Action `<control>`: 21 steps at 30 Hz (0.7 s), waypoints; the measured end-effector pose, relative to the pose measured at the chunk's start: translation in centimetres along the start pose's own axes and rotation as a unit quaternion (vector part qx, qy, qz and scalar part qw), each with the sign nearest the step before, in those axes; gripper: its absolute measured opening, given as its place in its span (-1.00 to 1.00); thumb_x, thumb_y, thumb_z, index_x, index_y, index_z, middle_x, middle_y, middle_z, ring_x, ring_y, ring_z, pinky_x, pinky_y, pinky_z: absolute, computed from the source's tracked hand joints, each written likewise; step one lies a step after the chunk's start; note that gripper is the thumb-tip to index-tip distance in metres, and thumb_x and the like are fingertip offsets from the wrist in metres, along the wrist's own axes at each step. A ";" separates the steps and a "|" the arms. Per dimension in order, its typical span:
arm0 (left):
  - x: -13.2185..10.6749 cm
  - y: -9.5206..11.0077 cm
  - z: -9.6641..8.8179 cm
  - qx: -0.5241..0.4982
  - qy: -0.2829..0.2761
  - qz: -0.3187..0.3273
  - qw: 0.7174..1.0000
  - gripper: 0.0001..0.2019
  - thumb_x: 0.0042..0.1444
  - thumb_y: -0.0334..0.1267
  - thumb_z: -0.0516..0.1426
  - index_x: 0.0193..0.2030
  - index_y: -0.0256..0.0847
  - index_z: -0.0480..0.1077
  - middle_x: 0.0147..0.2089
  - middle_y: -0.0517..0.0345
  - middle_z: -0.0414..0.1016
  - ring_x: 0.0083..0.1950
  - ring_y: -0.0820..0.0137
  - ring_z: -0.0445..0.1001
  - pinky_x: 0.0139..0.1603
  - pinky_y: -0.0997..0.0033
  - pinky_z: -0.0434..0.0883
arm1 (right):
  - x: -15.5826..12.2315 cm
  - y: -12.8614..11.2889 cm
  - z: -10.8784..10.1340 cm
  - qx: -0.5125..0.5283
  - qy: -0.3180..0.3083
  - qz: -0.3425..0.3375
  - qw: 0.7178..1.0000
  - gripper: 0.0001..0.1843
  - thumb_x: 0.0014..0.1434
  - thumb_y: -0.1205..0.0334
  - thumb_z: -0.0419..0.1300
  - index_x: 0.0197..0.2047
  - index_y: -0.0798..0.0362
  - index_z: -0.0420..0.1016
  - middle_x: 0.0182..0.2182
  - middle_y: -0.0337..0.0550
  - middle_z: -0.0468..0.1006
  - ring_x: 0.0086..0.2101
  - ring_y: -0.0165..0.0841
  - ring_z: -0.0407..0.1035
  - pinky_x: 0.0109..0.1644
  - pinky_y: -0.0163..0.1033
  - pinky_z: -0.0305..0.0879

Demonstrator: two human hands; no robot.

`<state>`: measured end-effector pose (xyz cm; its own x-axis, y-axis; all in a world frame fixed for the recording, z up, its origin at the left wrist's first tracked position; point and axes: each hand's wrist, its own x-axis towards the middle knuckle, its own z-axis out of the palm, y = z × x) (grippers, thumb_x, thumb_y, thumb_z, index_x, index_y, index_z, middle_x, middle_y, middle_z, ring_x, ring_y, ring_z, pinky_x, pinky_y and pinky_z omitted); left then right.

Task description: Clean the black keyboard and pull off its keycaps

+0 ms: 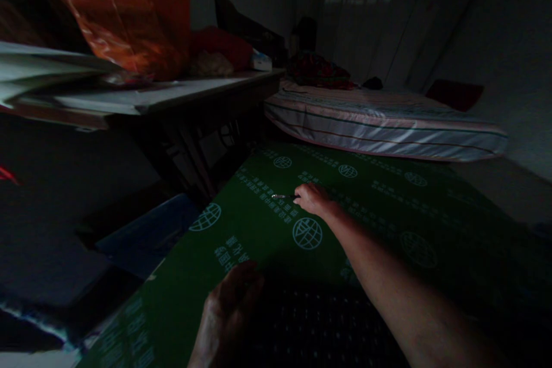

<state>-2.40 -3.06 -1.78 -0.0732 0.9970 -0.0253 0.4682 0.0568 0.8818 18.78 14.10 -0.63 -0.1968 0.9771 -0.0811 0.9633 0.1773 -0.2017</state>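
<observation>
Head cam: 1 R hand (311, 198), ctr of frame, pinches 1 slim metal-tipped tool (283, 196) over 1 green printed board (256, 227); 1 L hand (230, 299), lower ctr, half-curled by 1 black keyboard (328, 322), too dark to tell if gripping.

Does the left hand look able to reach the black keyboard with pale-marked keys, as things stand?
Probably yes: the left hand is beside the keyboard, with nothing visible between them; the right forearm is away to the right.

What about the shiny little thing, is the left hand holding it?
No, the right hand holds the shiny little thing, while the left hand is near the black keyboard.
</observation>
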 end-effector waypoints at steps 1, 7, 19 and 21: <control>0.0 0.0 0.0 -0.002 0.001 -0.001 1.000 -0.71 -0.07 -0.08 0.19 -0.22 -0.15 0.45 -0.24 0.10 0.60 -0.19 0.18 0.54 -0.25 0.36 0.49 | 0.0 0.0 0.0 0.001 0.001 0.000 1.000 -0.79 0.15 0.13 0.12 -0.19 -0.03 0.51 -0.21 -0.12 0.54 -0.22 -0.31 0.41 -0.29 -0.32 0.21; 0.2 -0.2 -0.1 -0.003 0.003 0.002 1.000 -0.72 -0.11 -0.09 0.20 -0.24 -0.15 0.46 -0.28 0.12 0.61 -0.24 0.19 0.56 -0.30 0.40 0.50 | 0.3 0.0 0.0 0.005 -0.003 0.006 1.000 -0.79 0.15 0.13 0.12 -0.18 -0.03 0.50 -0.22 -0.12 0.54 -0.24 -0.33 0.43 -0.30 -0.33 0.22; 0.2 -0.5 0.1 -0.006 -0.002 -0.001 1.000 -0.70 -0.09 -0.08 0.20 -0.22 -0.17 0.44 -0.26 0.10 0.60 -0.22 0.19 0.55 -0.26 0.38 0.49 | 0.6 0.1 0.5 0.026 0.010 0.013 1.000 -0.74 0.12 0.12 0.15 -0.12 -0.05 0.49 -0.19 -0.12 0.54 -0.21 -0.31 0.41 -0.27 -0.31 0.23; 0.2 -0.5 0.1 -0.002 -0.005 -0.002 1.000 -0.70 -0.08 -0.08 0.19 -0.21 -0.17 0.44 -0.25 0.10 0.60 -0.21 0.19 0.55 -0.25 0.38 0.49 | 0.6 0.1 0.5 0.033 0.014 0.011 0.999 -0.74 0.11 0.13 0.16 -0.12 -0.05 0.49 -0.20 -0.12 0.54 -0.21 -0.31 0.41 -0.27 -0.31 0.22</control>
<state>-2.61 -2.91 -2.30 -0.0659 0.9972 -0.0342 0.4644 0.0610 0.8835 18.70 14.60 -1.21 -0.1692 0.9838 -0.0585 0.9529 0.1481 -0.2647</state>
